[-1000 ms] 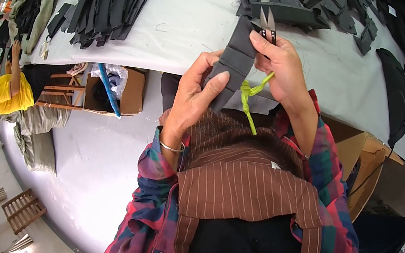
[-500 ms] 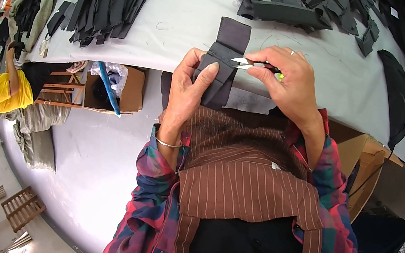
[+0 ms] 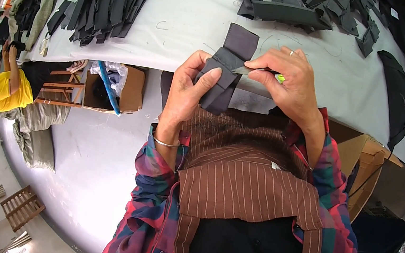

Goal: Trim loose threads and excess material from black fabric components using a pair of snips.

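Observation:
My left hand (image 3: 188, 85) grips a dark grey sewn fabric strip (image 3: 241, 42), its thumb pressed flat on the folded middle. The strip hangs over the front edge of the table, its upper end tilted away to the right. In my right hand (image 3: 289, 82) is a pair of thread snips (image 3: 242, 70), pinched between thumb and fingers. Its pointed blades lie close together, with their tips at the strip's right side by a cross seam. The palm hides most of the snips' handle.
A white-covered table (image 3: 188, 22) spans the front. On it lie a row of dark strips (image 3: 107, 8) at left, heaped dark pieces (image 3: 291, 10) farther off and a black curved piece (image 3: 392, 94) at right. Cardboard boxes (image 3: 133, 91) stand below; a person in yellow (image 3: 8, 88) is at left.
The strip has tilted to the right and come slightly nearer. The snips' blades, apart before, have come together at the strip's side. The person at left has raised both hands.

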`<state>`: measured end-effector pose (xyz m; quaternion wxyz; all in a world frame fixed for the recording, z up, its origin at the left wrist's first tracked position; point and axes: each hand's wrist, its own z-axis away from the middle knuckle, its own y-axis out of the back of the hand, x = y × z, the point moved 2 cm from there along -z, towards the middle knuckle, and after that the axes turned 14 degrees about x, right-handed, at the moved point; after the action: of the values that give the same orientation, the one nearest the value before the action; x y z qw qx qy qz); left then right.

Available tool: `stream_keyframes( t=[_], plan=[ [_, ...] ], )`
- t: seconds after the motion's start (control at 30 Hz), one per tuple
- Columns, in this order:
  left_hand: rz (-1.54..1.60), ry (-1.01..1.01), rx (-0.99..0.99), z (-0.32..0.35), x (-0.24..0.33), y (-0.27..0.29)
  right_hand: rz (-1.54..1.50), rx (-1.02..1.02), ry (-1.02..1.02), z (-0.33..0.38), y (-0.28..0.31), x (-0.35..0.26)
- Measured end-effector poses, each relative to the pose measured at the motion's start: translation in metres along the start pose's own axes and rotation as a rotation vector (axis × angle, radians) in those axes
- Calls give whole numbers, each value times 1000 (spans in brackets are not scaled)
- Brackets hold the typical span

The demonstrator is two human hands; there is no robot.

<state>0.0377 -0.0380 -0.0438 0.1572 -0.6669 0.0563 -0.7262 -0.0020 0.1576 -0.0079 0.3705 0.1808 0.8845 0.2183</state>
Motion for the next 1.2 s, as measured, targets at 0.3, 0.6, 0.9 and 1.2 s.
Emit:
stream_keyframes(
  t=[0.3,0.6,0.9,1.2],
  plan=[
    [380,-39,137,7,18,-10,-251,108,-270,1,2,-5],
    [12,-280,192,4,-23,1,-376,54,-377,17,-15,2],
    [340,18,269,8,-44,6,-71,47,-277,25,-3,7],
    [149,223,113,17,-56,-9,-408,-40,-545,42,-34,22]
  ],
)
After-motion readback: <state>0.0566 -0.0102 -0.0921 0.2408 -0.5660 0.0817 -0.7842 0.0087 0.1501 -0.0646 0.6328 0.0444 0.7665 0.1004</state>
